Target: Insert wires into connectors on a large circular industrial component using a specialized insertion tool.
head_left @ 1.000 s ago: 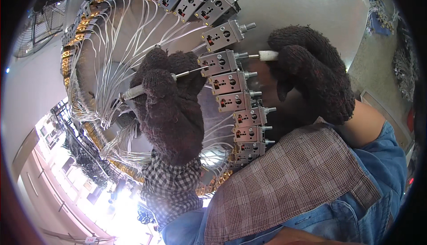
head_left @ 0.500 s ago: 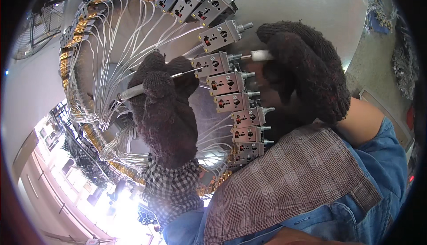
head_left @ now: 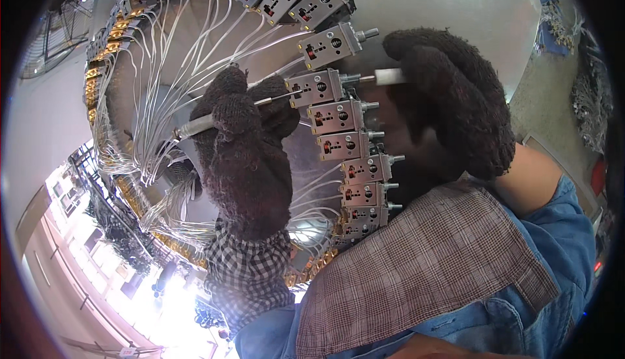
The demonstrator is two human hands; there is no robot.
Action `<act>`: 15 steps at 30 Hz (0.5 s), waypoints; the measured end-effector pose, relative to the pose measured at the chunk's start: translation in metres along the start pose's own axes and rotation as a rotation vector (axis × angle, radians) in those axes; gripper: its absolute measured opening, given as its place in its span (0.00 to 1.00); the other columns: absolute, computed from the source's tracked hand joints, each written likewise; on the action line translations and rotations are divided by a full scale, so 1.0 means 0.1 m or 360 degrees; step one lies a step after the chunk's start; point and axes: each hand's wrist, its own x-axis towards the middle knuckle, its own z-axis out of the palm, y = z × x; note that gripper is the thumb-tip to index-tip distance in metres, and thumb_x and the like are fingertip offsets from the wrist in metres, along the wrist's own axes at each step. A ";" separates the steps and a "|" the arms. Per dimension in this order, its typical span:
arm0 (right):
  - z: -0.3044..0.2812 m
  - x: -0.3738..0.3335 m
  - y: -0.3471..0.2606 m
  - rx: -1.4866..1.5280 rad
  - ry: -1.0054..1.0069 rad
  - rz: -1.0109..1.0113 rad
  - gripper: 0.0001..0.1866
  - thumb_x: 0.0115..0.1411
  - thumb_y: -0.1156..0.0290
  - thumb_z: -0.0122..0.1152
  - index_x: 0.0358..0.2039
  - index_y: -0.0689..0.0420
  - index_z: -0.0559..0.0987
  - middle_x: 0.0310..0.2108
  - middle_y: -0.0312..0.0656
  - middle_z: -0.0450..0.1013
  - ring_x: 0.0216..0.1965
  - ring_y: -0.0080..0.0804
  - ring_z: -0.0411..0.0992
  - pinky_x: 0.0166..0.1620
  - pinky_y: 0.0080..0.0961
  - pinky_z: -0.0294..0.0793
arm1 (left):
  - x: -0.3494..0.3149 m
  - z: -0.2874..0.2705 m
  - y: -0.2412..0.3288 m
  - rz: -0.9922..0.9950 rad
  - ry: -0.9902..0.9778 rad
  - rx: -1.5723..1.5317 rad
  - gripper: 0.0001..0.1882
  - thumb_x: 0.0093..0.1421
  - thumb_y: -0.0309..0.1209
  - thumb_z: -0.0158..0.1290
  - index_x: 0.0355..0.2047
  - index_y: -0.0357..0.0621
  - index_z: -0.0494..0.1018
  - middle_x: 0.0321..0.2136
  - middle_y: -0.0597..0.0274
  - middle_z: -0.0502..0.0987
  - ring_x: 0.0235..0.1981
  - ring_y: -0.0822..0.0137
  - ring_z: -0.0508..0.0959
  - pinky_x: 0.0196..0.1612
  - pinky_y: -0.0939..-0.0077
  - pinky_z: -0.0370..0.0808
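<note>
Over the round rack of wired grey switch units (head_left: pixel 338 116), from my head view, my gloved left hand (head_left: pixel 244 157) grips a thin metal tool (head_left: pixel 215 119), tip touching one unit (head_left: pixel 318 87). My gloved right hand (head_left: pixel 456 98) pinches a white tube (head_left: pixel 389 77) at that unit's shaft.

Thin metal probe (head_left: pixel 224 116) against grey module (head_left: pixel 317 88)

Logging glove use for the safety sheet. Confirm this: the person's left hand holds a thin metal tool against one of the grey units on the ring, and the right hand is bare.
Not quite. The head view shows the right hand in a dark knitted glove, like the left hand. The rest holds: the left hand holds the thin metal tool, tip against a grey unit on the ring.
</note>
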 end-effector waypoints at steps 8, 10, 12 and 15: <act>-0.02 0.02 -0.02 0.0096 -0.0185 0.0281 0.29 0.42 0.75 0.60 0.48 0.60 0.66 0.42 0.52 0.69 0.42 0.47 0.70 0.43 0.36 0.70 | 0.03 -0.04 -0.02 0.0055 -0.0092 0.0012 0.21 0.57 0.35 0.48 0.47 0.37 0.61 0.40 0.52 0.69 0.34 0.60 0.76 0.34 0.66 0.77; 0.00 0.06 -0.05 0.0089 -0.0124 0.0286 0.26 0.43 0.76 0.59 0.47 0.61 0.67 0.39 0.49 0.70 0.38 0.40 0.72 0.38 0.32 0.72 | 0.02 -0.01 -0.03 0.0062 0.0005 -0.0014 0.18 0.58 0.34 0.48 0.46 0.37 0.64 0.32 0.51 0.74 0.28 0.65 0.76 0.28 0.74 0.74; 0.01 0.03 -0.06 0.0227 -0.0115 0.0372 0.25 0.44 0.76 0.58 0.47 0.61 0.67 0.37 0.48 0.70 0.35 0.35 0.72 0.34 0.28 0.72 | 0.02 0.02 -0.04 0.0056 0.0047 -0.0084 0.18 0.58 0.34 0.47 0.46 0.37 0.63 0.33 0.51 0.74 0.28 0.65 0.76 0.28 0.75 0.74; -0.02 0.06 -0.12 0.1261 0.0005 0.1149 0.23 0.48 0.76 0.57 0.46 0.62 0.68 0.35 0.45 0.70 0.31 0.26 0.72 0.28 0.22 0.72 | 0.02 0.01 -0.03 0.0018 0.0027 -0.0111 0.18 0.59 0.33 0.47 0.47 0.36 0.63 0.33 0.50 0.74 0.29 0.65 0.76 0.28 0.76 0.74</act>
